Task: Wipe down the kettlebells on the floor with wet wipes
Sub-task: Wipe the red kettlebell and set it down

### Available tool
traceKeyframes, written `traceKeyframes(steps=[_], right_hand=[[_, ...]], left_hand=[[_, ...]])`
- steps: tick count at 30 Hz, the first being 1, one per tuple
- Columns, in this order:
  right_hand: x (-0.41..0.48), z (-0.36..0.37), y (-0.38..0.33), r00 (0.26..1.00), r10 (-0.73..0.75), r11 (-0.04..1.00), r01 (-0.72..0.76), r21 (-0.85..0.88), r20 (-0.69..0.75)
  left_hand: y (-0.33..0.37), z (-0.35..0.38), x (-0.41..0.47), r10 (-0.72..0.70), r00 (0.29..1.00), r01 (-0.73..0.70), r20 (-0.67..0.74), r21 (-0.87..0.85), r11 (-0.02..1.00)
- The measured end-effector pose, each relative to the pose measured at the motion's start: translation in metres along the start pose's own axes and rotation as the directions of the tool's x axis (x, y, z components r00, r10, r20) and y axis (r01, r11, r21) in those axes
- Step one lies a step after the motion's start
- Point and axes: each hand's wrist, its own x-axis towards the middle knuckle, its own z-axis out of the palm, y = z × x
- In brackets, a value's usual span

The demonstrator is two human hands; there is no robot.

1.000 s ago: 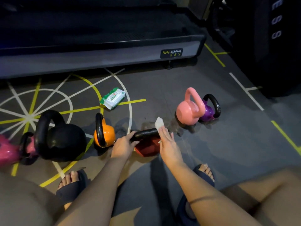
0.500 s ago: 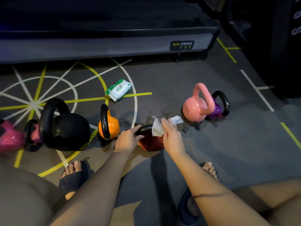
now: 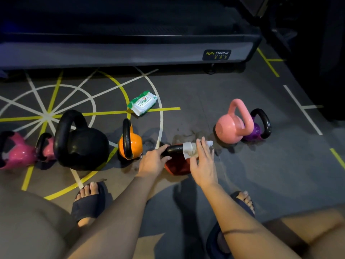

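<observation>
A red kettlebell [image 3: 176,166] with a black handle stands on the floor right in front of me. My left hand [image 3: 153,162] grips the left end of its handle. My right hand [image 3: 202,161] presses a white wet wipe [image 3: 190,150], stained grey, over the right part of the handle. Along the floor also stand an orange kettlebell [image 3: 133,144], a big black kettlebell [image 3: 82,144], two magenta kettlebells [image 3: 20,152], a pale pink kettlebell [image 3: 231,128] and a purple kettlebell [image 3: 256,130] behind it. A green-and-white wipes pack [image 3: 142,102] lies further back.
A treadmill base [image 3: 119,51] runs across the back. Dark equipment [image 3: 321,53] fills the far right. My sandalled feet [image 3: 89,199] and bare knees are at the bottom. The floor [image 3: 261,174] has yellow and white lines.
The wipe went from sticking up between my fingers to being spread and wrapped over the handle under my right hand. My left hand stayed on the handle.
</observation>
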Motion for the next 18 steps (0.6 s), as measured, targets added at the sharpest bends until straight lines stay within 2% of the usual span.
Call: traceKeyframes(steps=[5,8,11,15,17,18], right_hand=[[-0.001,0.011,-0.008,0.992,-0.125,0.959,0.118,-0.258,-0.015],[-0.005,0.018,-0.014,0.965,-0.257,0.914,0.263,-0.308,0.060],[-0.007,0.012,-0.007,0.955,-0.289,0.892,0.295,-0.342,0.071],[0.000,0.000,0.013,0.956,-0.288,0.914,0.293,-0.280,0.060],[0.003,-0.001,0.014,0.969,-0.247,0.956,0.243,-0.163,-0.004],[0.004,-0.004,0.012,0.984,-0.176,0.982,0.172,-0.083,-0.035]], left_hand=[[-0.002,0.002,0.001,0.010,1.000,-0.011,-0.011,-0.021,1.000],[-0.002,0.001,0.000,0.018,1.000,-0.018,-0.016,-0.023,1.000],[-0.002,0.000,-0.001,0.033,0.999,-0.033,-0.018,-0.017,0.999],[-0.002,0.003,-0.001,0.029,0.999,-0.030,-0.034,-0.011,1.000],[-0.003,0.005,-0.001,0.024,0.999,-0.025,-0.040,-0.021,0.999],[-0.004,0.006,0.000,0.020,0.999,-0.021,-0.034,-0.023,1.000]])
